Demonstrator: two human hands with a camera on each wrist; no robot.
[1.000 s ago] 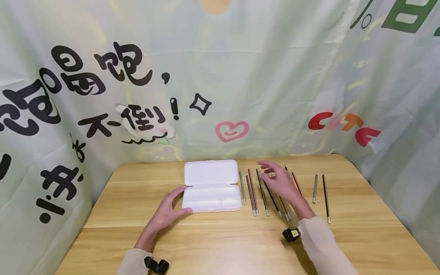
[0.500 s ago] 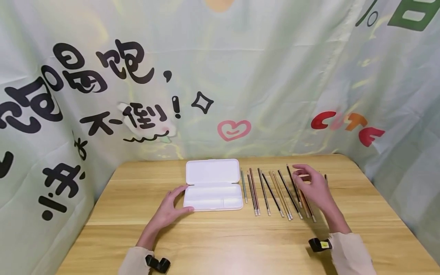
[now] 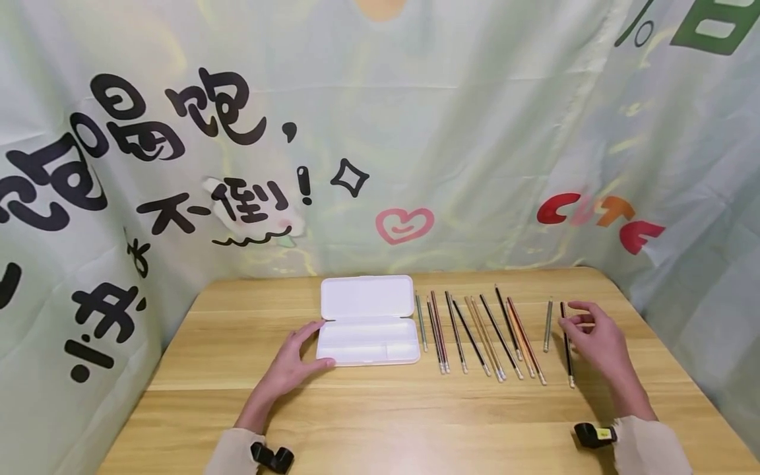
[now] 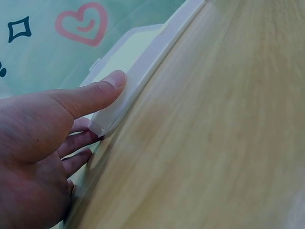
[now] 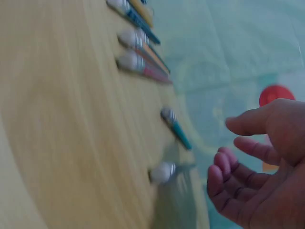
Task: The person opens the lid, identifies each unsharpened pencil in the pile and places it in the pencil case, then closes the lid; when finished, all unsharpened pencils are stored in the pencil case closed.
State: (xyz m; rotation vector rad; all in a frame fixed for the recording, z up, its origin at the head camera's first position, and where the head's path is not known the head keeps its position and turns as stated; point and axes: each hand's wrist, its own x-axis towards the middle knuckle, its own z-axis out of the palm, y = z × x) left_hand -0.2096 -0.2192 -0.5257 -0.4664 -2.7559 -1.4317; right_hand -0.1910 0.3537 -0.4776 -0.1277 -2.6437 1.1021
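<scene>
At the left end of an open white pencil case (image 3: 368, 356), my left hand (image 3: 289, 359) grips it, thumb on the front edge and fingers round the side. The left wrist view shows the thumb (image 4: 107, 90) lying on the case's rim. My right hand (image 3: 602, 340) is at the rightmost black pencil (image 3: 569, 364), fingers loosely bent. In the right wrist view a gap separates thumb and fingers, and nothing is held between them. A short green pencil (image 3: 548, 326) lies just left of that black one.
Several pencils (image 3: 487, 330) lie in a loose row right of the case, eraser ends toward me. The wooden table (image 3: 380, 415) reaches back to a printed curtain (image 3: 475, 145). The case's lid (image 3: 367, 297) is folded back.
My right hand has moved rightward over the row of pencils to the last black one, uncovering the pencils it passed. The left hand stays on the case.
</scene>
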